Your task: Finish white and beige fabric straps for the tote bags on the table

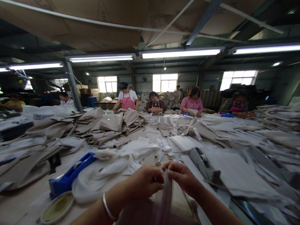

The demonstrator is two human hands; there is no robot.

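In front of me a beige fabric piece (180,203) stands up between my hands, with a pale, narrow strip (167,193) running along its raised edge. My right hand (184,176) pinches the top end of that strip between thumb and fingers. My left hand (146,181), with a silver bangle on its wrist, has its fingers curled in against the left side of the same edge. Its fingertips are partly hidden. A small round beige bit shows just beyond the fingers, too blurred to name.
Left of me are a blue tape dispenser (72,172), a roll of white sheeting (85,184) and a round dish (58,207). A grey tape dispenser (203,165) and white sheets (239,172) lie right. Beige fabric heaps (110,123) cover the far side, where several people work.
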